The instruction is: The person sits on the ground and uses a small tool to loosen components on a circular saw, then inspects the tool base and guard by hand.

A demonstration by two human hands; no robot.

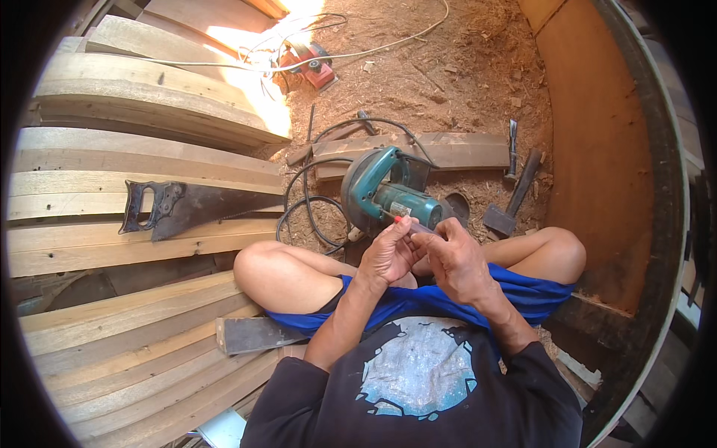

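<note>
Both left hand point(388, 257) and right hand point(459, 261) pinch a slim red-marked tool point(399, 219) between their fingers, beside the green saw point(407, 204).

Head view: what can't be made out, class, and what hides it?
All in the head view:
Small red thing at the left hand: its kind; tiny, partly covered by fingers.
Right hand: its palm; turned away from the camera.
Plank behind the green power saw: part of it; the saw covers it.
Boards under the handsaw: left ends; lost in the dark fisheye rim.
</note>
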